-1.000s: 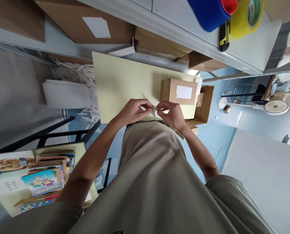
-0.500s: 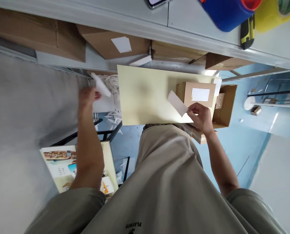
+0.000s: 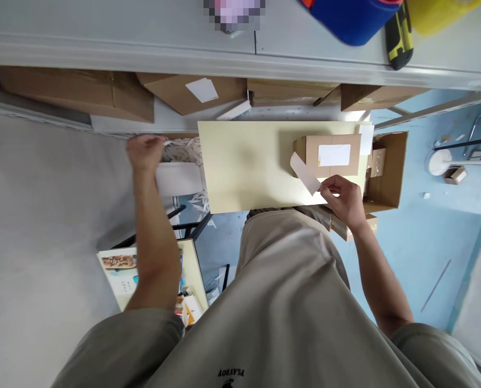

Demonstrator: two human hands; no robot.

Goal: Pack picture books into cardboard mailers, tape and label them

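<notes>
Change since half a second earlier: your left hand [image 3: 143, 152] no longer showed the white strip it had carried out to the side; it hung over the heap of white paper scraps [image 3: 182, 151] beside the table.
Change at the right: your right hand [image 3: 343, 196] had stayed near the table's near edge, and the white sticker [image 3: 305, 172] in it had barely shifted.
Left hand, state: your fingers were curled loosely, palm turned away from the camera; nothing could be seen in them, though whether they were fully empty could not be told.
Right hand, state: your thumb and fingertips were pinched together on one end of the white sticker, its free end rising toward the small cardboard box [image 3: 329, 156].
Sticker, position: it stood above the pale yellow tabletop [image 3: 244, 161], just in front of the box's left corner, and contact with the box could not be made out.
Box, position: it rested on the right part of the tabletop, a white label [image 3: 334, 154] already on its upper face.
Meaning of the change, as a judgement: the backing appeared to have been discarded, leaving you with the peeled piece alone.
Surroundings: an open carton [image 3: 389, 170] stood at the table's right end; a shelf [image 3: 143, 48] above carried a blue roll [image 3: 353, 19] and a yellow-and-black knife [image 3: 397, 35].
</notes>
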